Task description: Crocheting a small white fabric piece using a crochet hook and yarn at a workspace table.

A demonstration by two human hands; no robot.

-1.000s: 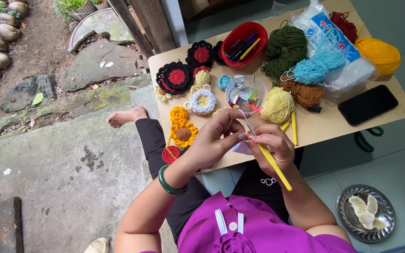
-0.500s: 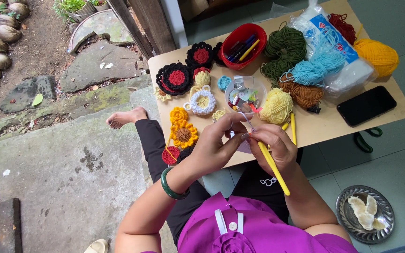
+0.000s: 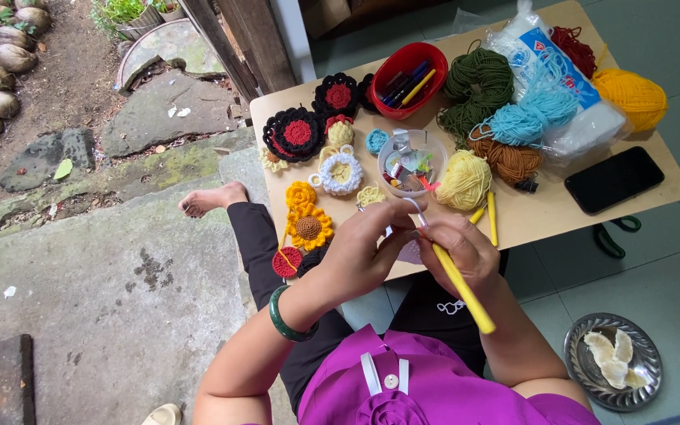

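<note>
My right hand (image 3: 464,250) grips a yellow crochet hook (image 3: 461,288) whose handle points down towards my lap. My left hand (image 3: 365,250) pinches a small pale crocheted piece (image 3: 409,250) with white yarn looped over the fingers, just in front of the table's near edge. The two hands touch over the piece, most of which they hide. A green bangle (image 3: 284,316) sits on my left wrist. Just beyond the hands stand a clear round tub of small notions (image 3: 411,163) and a pale yellow yarn ball (image 3: 463,180).
The small wooden table (image 3: 545,216) holds red-and-black crocheted flowers (image 3: 298,133), yellow sunflowers (image 3: 307,225), a red bowl of hooks (image 3: 408,78), green, blue, brown and orange yarn, and a black phone (image 3: 614,179). A metal plate (image 3: 612,371) lies on the floor at right.
Both hands have stayed together at the table edge, with only small finger and hook movements on the piece.
</note>
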